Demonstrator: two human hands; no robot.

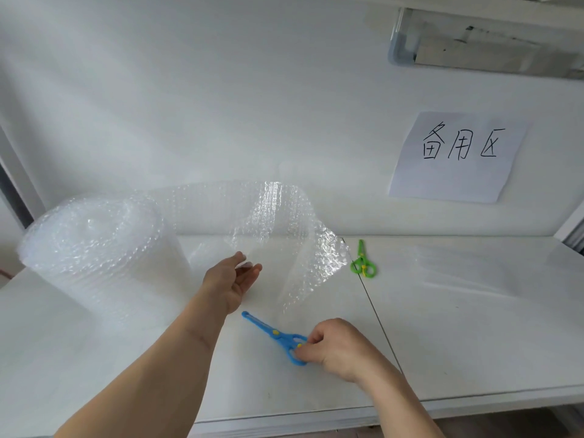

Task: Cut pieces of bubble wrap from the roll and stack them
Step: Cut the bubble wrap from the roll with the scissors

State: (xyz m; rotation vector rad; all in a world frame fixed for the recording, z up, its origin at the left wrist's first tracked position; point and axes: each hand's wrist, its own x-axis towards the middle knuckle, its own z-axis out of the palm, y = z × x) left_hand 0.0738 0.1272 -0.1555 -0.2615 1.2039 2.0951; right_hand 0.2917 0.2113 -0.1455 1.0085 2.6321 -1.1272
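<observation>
- We see a large roll of clear bubble wrap (94, 248) standing on end at the left of the white tabletop (458, 336), close to the white back wall (221, 90).
- A loose sheet of bubble wrap (284, 222) runs off the roll, arches up to the right, and hangs down so its free end reaches the table just left of a thin seam line in the tabletop.
- Our left hand (232, 281) is stretched forward with the fingers relaxed and nearly straight, palm turned right; the fingertips (243, 257) sit against the lower part of the hanging sheet. We cannot tell whether they pinch the film or only touch it.
- Our right hand (335, 346) is curled at the handle end of a pair of blue plastic scissors with yellow rivets (273, 335), gripping the loops; the blades lie on the table, pointing up-left toward the left wrist.
- A second pair of scissors, green plastic with yellow details (363, 262), lies untouched just right of the seam, near the sheet's free end.
- A white paper sheet with black handwritten characters (458, 156) hangs on the wall at the right.
- A flat, clear pale layer (474, 267) lies on the right of the table; we cannot make out what it is.
</observation>
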